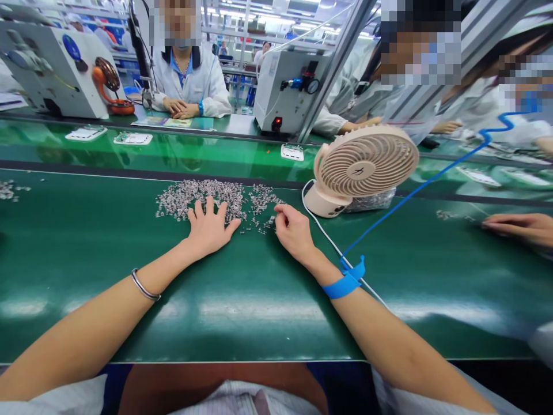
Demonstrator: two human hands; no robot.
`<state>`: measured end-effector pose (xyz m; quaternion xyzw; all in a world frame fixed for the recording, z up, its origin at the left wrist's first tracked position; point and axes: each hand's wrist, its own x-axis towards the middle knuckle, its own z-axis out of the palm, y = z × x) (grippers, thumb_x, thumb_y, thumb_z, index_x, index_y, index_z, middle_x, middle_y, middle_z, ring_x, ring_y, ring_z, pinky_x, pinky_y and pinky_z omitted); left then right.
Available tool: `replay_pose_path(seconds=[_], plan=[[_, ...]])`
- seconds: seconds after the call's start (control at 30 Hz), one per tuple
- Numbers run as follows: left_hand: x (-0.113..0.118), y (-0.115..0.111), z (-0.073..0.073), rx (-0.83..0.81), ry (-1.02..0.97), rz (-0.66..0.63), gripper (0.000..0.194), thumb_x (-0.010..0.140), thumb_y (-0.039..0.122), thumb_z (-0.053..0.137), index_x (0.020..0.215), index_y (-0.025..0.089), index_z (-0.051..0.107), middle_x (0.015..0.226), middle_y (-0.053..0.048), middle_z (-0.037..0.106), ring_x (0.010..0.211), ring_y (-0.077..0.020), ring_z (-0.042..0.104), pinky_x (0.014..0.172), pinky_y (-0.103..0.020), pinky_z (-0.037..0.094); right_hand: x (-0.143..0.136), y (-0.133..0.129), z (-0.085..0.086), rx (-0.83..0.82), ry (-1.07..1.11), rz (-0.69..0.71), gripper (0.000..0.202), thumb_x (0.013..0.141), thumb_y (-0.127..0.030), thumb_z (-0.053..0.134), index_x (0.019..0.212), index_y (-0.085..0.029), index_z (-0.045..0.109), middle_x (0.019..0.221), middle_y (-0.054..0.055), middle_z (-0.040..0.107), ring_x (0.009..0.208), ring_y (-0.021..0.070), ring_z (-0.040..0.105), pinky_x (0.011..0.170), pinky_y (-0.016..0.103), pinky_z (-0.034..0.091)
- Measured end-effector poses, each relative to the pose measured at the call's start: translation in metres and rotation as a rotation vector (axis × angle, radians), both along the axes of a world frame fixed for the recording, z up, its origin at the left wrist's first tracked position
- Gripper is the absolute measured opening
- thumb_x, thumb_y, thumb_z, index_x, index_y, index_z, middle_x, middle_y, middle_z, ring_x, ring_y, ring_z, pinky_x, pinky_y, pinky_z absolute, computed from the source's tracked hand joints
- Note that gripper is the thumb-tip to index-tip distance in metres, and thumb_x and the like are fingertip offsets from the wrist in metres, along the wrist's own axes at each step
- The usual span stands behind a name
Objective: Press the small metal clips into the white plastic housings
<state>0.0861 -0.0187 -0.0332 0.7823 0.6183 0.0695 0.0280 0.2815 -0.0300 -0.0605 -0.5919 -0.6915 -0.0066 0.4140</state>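
A pile of small silvery metal parts [185, 196] lies spread on the green work surface, too fine to tell their exact kind. My left hand [210, 227] rests palm down at the pile's near edge, fingers spread over the parts and gripping none of them. A smaller scatter of the same parts [261, 199] lies to the right. At that scatter's right edge, my right hand [294, 229] has its fingers curled together. A few parts sit right by its fingertips, but what is between the fingers is hidden. A blue wrist strap [345, 282] circles my right wrist.
A beige fan [363, 164] stands right of my right hand, its white cable [322, 230] passing under my forearm. The strap's blue cord [415, 193] stretches up right. Beyond runs a conveyor [194, 153] carrying white housings [133, 138]. Another person's hand [521, 226] is at right.
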Motion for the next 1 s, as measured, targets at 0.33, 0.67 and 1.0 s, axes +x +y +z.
replay_pose_path(seconds=[0.33, 0.67, 1.0], plan=[[-0.002, -0.001, 0.000, 0.056, -0.043, -0.042, 0.058, 0.088, 0.052, 0.025, 0.134, 0.019, 0.036, 0.145, -0.016, 0.027, 0.128, -0.0429, 0.024, 0.098, -0.057, 0.025, -0.002, -0.003, 0.005, -0.019, 0.038, -0.009, 0.012, 0.079, -0.023, 0.043, 0.071, -0.020, 0.051, 0.065, 0.002, 0.057, 0.057, 0.0139, 0.050, 0.061, 0.028, 0.040], [-0.024, 0.061, 0.010, -0.103, -0.033, 0.090, 0.069, 0.086, 0.053, 0.006, 0.143, 0.014, 0.011, 0.152, -0.007, 0.008, 0.133, -0.0442, 0.006, 0.101, -0.062, 0.017, -0.001, 0.000, 0.007, -0.030, 0.144, -0.091, 0.035, 0.087, -0.031, 0.031, 0.098, -0.016, 0.060, 0.097, 0.012, 0.067, 0.089, 0.0222, 0.061, 0.080, 0.037, 0.044], [-0.029, 0.064, 0.013, -0.212, 0.062, 0.019, 0.067, 0.079, 0.069, 0.011, 0.139, 0.041, 0.019, 0.152, -0.003, 0.009, 0.130, -0.0490, 0.015, 0.094, -0.067, 0.021, -0.002, 0.001, 0.006, -0.081, 0.116, -0.077, 0.036, 0.085, -0.032, 0.033, 0.099, -0.015, 0.062, 0.098, 0.012, 0.067, 0.088, 0.0231, 0.062, 0.082, 0.038, 0.045]])
